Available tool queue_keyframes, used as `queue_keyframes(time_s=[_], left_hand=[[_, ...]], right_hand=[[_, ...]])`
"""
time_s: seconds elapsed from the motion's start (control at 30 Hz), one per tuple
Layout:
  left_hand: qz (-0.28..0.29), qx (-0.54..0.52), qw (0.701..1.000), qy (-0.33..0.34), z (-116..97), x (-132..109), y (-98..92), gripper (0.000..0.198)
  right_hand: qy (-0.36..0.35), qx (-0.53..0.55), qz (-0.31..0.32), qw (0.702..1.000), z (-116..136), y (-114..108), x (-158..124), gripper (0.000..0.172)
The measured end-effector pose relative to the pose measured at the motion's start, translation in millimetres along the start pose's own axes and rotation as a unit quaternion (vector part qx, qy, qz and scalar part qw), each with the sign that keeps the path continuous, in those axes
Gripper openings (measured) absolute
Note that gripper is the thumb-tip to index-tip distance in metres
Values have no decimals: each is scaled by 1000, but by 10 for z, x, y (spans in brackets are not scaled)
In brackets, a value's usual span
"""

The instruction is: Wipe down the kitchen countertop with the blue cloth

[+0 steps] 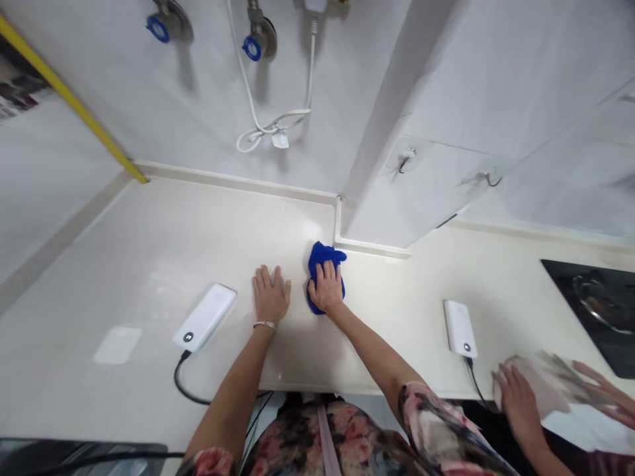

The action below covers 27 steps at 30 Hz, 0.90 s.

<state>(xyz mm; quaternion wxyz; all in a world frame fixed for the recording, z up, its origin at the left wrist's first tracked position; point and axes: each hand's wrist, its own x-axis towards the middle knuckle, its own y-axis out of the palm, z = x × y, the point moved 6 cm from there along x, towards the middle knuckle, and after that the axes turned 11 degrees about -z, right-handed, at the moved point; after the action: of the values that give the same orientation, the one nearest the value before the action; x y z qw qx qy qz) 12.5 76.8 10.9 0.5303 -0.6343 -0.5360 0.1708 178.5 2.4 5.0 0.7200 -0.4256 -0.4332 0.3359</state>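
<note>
A crumpled blue cloth [323,254] lies on the cream countertop [208,225], close to the inner corner of the wall ledge. My right hand [328,288] presses down on it, fingers spread over the fabric. To its left, my left hand [270,295] rests flat on the bare counter with the fingers apart and holds nothing. A thin bracelet [264,324] circles the left wrist. Left of that hand lies a white power bank [206,317] with a black cable plugged into it.
Another white power bank [460,328] with a cable lies to the right. Beyond it is a black cooktop [595,304]. A co-worker's hands [518,396] handle a pale cloth at lower right, partly blurred. Blue-handled valves [253,47], a white cord [278,125] and a yellow pipe [74,99] are on the walls.
</note>
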Motion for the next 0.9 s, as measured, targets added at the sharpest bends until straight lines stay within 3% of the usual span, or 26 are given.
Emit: queue_keyframes(time_s=[0.13, 0.2, 0.27, 0.37, 0.53, 0.63, 0.73, 0.8, 0.9], left_hand=[[-18, 5, 1000, 7, 35, -12, -21, 59], [-29, 0, 1000, 9, 56, -7, -31, 59], [-41, -6, 999, 7, 74, 4, -41, 59], [-52, -20, 998, 4, 96, 7, -48, 57], [-65, -26, 998, -7, 98, 23, -21, 51], [-76, -20, 995, -66, 33, 176, 36, 51], [-20, -39, 992, -115, -171, 438, 195, 55], [24, -54, 990, -130, -337, 610, 299, 58], [41, -59, 984, -161, -477, 784, 349, 58]], right_hand=[[-32, 88, 50, 994, 247, 154, 415, 65], [-28, 119, 66, 990, 215, 148, 539, 63], [-15, 129, 38, 991, 104, 32, 469, 58], [8, 145, -95, 985, -119, -367, -110, 57], [-21, 137, -142, 980, -390, -947, -1687, 53], [-12, 84, -185, 979, -651, -1135, -2371, 47], [-7, 46, -200, 979, -902, -1126, -2701, 49], [-26, 27, -196, 980, -983, -1057, -2778, 56], [-37, -5, -210, 977, -1013, -966, -2799, 64]])
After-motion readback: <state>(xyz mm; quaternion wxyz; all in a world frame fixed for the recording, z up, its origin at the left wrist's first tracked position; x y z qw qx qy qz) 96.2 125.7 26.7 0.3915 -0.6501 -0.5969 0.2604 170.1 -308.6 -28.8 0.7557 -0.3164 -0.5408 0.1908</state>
